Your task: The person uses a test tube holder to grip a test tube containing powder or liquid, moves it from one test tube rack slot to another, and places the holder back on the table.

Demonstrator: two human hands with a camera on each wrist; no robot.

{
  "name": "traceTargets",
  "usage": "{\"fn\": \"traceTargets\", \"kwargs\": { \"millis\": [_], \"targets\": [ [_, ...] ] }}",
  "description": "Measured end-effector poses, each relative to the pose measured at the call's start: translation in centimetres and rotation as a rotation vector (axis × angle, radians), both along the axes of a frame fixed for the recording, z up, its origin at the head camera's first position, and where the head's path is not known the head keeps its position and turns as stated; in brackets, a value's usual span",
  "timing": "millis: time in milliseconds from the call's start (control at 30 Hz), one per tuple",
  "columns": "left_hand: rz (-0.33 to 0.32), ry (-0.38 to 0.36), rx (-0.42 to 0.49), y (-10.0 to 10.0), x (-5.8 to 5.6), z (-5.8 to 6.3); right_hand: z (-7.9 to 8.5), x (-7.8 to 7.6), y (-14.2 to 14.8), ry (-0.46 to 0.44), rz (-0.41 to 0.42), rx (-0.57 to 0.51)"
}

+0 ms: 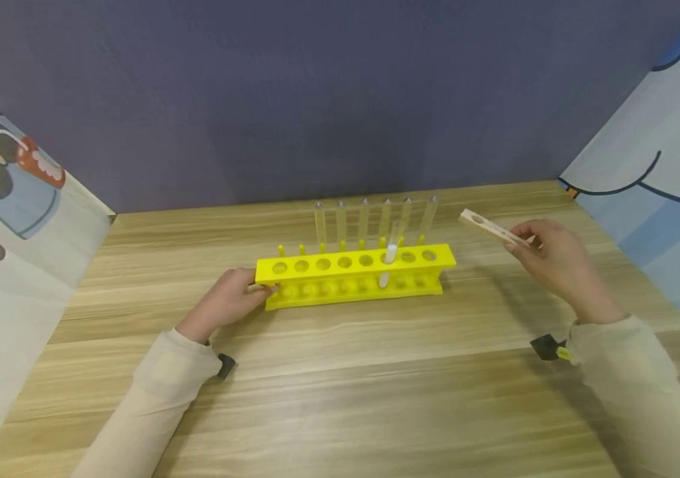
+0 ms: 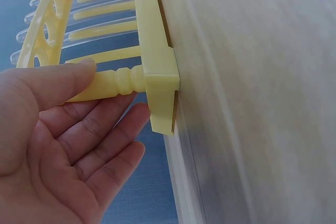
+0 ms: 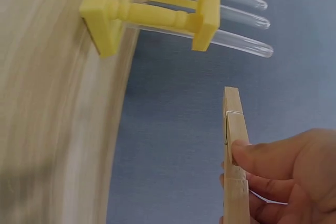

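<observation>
A yellow test tube rack [image 1: 355,269] stands on the table. My left hand [image 1: 229,299] holds its left end post [image 2: 107,85], thumb on one side and fingers behind. One test tube [image 1: 391,253] with white contents stands upright in a hole right of the middle. Several clear test tubes [image 1: 364,222] sit upside down on the pegs along the back. Right of the rack and above the table, my right hand [image 1: 555,259] grips a wooden test tube clamp [image 3: 236,177] by its rear part. The clamp's front end points left toward the rack, apart from it.
The wood-grain table [image 1: 340,398] carries the rack. A dark blue-grey panel [image 1: 340,99] rises behind it. Printed cloths with cartoon figures hang at the left [image 1: 11,179] and right [image 1: 663,166].
</observation>
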State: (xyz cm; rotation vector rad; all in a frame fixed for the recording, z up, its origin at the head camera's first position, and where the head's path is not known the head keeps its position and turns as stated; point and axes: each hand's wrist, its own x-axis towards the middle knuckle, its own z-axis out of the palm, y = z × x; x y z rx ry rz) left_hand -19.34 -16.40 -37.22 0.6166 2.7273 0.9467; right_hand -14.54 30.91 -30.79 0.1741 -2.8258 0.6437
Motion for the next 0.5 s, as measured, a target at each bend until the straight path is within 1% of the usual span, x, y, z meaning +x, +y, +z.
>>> {"fn": "traceTargets", "kwargs": {
  "millis": [167, 333, 500],
  "targets": [
    [0.002, -0.009, -0.007, 0.1, 0.0, 0.1, -0.6, -0.3, 0.3, -0.050, 0.008, 0.001],
    [0.008, -0.027, -0.005, 0.1, -0.1, 0.0, -1.2, -1.2, 0.4, -0.049, 0.044, 0.034],
    [0.005, -0.021, -0.002, 0.0, -0.2, -0.2, -1.9, -2.1, 0.4, -0.119, 0.063, 0.048]
  ]
}}
